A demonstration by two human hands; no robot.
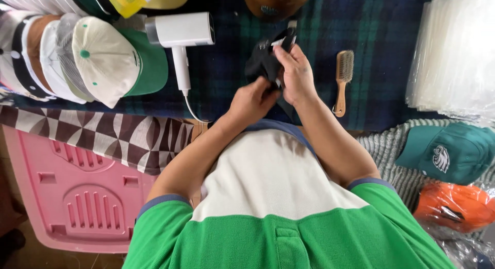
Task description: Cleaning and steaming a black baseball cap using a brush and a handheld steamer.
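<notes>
Both my hands hold a black cap (263, 60) over a dark plaid cloth (381, 47) on the table. My right hand (296, 73) grips the cap from the right, fingers curled over its top near a small white tag. My left hand (252, 99) pinches the cap's lower edge from below. Much of the cap is hidden behind my fingers.
A white hair dryer (180, 34) lies left of the cap, a wooden brush (343, 78) right of it. Stacked caps (77, 57) line the left. Clear plastic bags (456, 52) pile at right, above a teal cap (448, 153) and an orange cap (454, 207). A pink plastic stool (72, 197) stands lower left.
</notes>
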